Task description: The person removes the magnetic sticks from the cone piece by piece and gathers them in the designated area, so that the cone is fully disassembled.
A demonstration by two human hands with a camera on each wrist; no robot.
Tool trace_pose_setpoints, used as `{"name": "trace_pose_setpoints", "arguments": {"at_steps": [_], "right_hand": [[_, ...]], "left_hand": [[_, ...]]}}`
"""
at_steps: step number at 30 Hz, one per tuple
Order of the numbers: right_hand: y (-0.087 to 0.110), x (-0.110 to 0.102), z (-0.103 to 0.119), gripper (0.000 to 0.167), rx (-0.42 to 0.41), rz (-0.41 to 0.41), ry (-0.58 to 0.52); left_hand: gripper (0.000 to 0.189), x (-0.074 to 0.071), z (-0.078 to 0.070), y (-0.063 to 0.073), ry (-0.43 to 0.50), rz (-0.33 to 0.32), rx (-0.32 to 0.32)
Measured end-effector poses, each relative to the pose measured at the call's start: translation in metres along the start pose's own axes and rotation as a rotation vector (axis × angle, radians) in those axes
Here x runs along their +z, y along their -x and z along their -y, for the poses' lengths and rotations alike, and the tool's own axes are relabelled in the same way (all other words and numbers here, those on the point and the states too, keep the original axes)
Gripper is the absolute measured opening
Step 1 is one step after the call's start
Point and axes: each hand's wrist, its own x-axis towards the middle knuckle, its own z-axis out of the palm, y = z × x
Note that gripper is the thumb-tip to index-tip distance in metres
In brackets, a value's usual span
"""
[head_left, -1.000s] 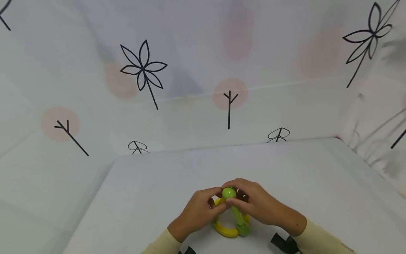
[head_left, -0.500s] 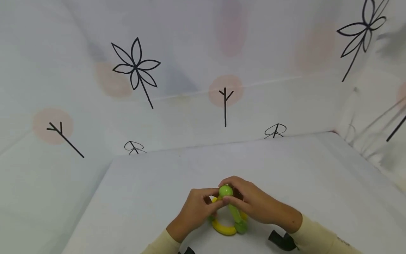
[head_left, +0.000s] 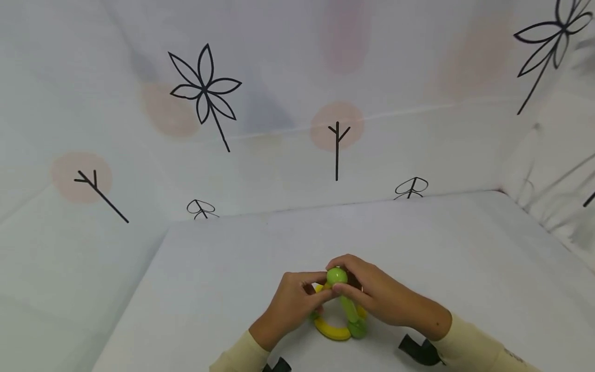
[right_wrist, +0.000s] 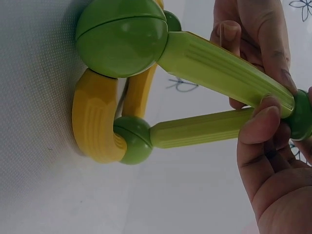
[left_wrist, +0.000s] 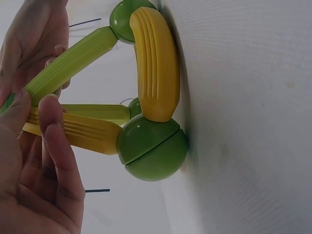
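A ball-and-rod building toy stands on the white surface, with green balls (left_wrist: pixel 152 146) joined by curved yellow rods (left_wrist: pixel 158 63) at its base. Straight light-green rods (right_wrist: pixel 219 66) and a yellow one slope up from there to a single top green ball (head_left: pixel 337 276). My left hand (head_left: pixel 289 300) pinches the rod ends just under that ball from the left. From the right, my right hand (head_left: pixel 374 290) grips around the top ball and the upper end of a light-green rod. Fingers hide part of the joint in both wrist views.
The white tabletop (head_left: pixel 223 274) spreads out around the toy. Behind it rises a pale wall cloth (head_left: pixel 274 170) printed with black plant drawings. Black straps or mounts (head_left: pixel 418 350) show near both sleeves.
The head view shifts slightly. Both hands stay at the top ball, with only small finger movements, and the toy keeps its shape.
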Motion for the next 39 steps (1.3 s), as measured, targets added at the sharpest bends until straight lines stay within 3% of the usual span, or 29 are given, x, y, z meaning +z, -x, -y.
{"name": "trace_pose_setpoints", "arguments": {"at_steps": [10, 18, 24, 31, 39], "right_hand": [[0.001, -0.008, 0.000, 0.031, 0.049, -0.080, -0.023], [-0.006, -0.027, -0.036, 0.033, 0.153, -0.271, 0.216], [-0.006, -0.041, -0.067, 0.037, 0.261, -0.229, 0.325], [-0.004, -0.045, -0.085, 0.040, 0.378, -0.151, 0.317], [-0.004, -0.043, -0.089, 0.037, 0.397, -0.131, 0.328]], "left_hand": [[0.039, 0.002, 0.000, 0.000, -0.048, -0.041, 0.008], [0.037, 0.002, -0.003, 0.000, -0.075, -0.063, 0.014], [0.038, 0.002, -0.003, -0.001, -0.101, -0.050, 0.009], [0.038, 0.001, -0.002, -0.003, -0.119, -0.039, 0.033], [0.038, 0.001, -0.003, -0.001, -0.116, -0.037, 0.015]]}}
